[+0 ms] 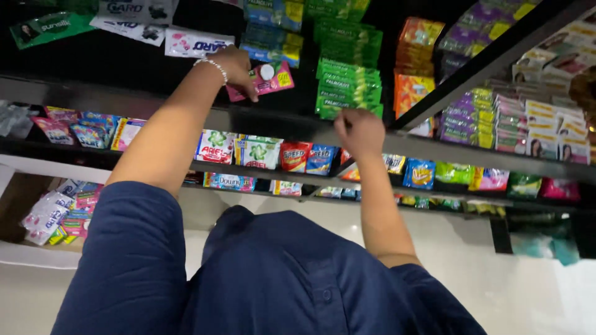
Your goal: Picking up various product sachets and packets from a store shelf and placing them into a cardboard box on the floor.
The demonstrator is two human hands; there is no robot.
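My left hand (234, 64), with a white bead bracelet on the wrist, reaches up to a dark upper shelf (124, 93) and grips a pink sachet (271, 78) by its left edge. My right hand (359, 131) is at the front rail of the shelf, just below a stack of green sachets (347, 87). Its fingers are curled shut and I see nothing in them. Both arms stretch out from blue sleeves.
Rows of small sachets fill the shelves: orange packs (415, 68), purple and white packs (515, 118) on the right, detergent sachets (257, 152) on the lower shelf. A cardboard box (18, 205) with more sachets sits at lower left.
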